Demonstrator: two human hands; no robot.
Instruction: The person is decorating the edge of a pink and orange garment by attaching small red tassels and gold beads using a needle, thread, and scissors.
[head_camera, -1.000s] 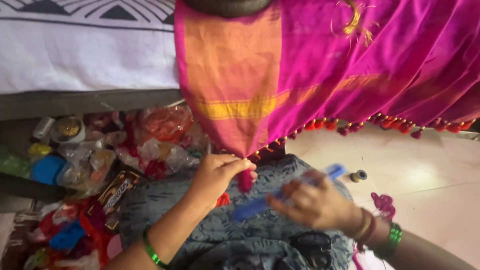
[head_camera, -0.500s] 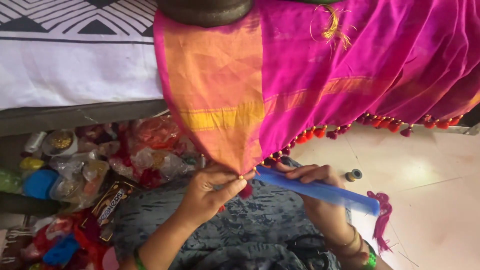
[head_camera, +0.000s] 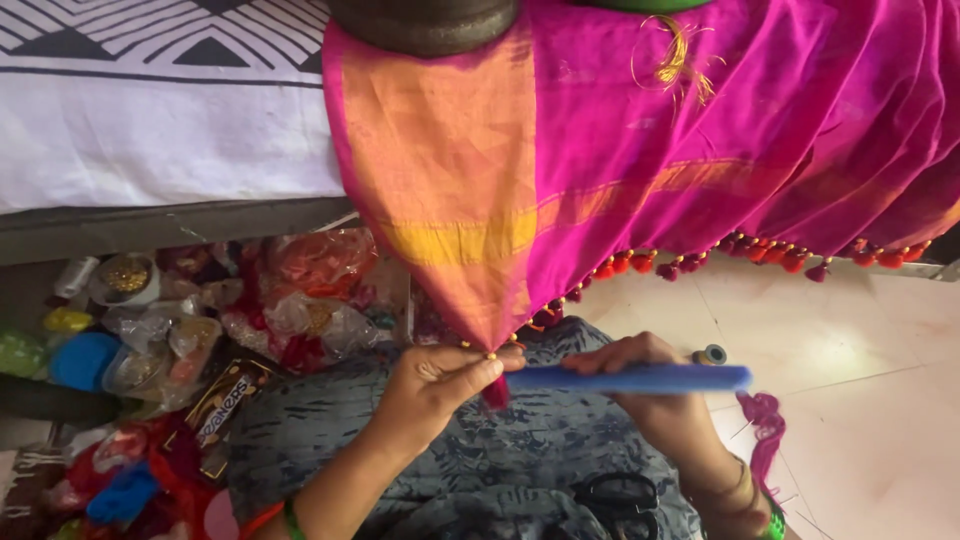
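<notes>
The left hand (head_camera: 430, 385) pinches the hanging corner of the soft, light pink cloth (head_camera: 640, 170) draped over the bed edge; the right hand (head_camera: 640, 385) grips a stiff blue comb (head_camera: 640, 378).

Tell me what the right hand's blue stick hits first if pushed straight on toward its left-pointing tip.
Likely the left hand: the blue stick held by the right hand already ends at its fingertips, beside the red tassel. Depth is unclear.

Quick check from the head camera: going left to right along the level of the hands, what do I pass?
Heap of plastic packets and craft supplies → left hand pinching the fabric corner → red tassel → blue comb, held by the right hand → small spool on the floor → pink thread bundle.
</notes>
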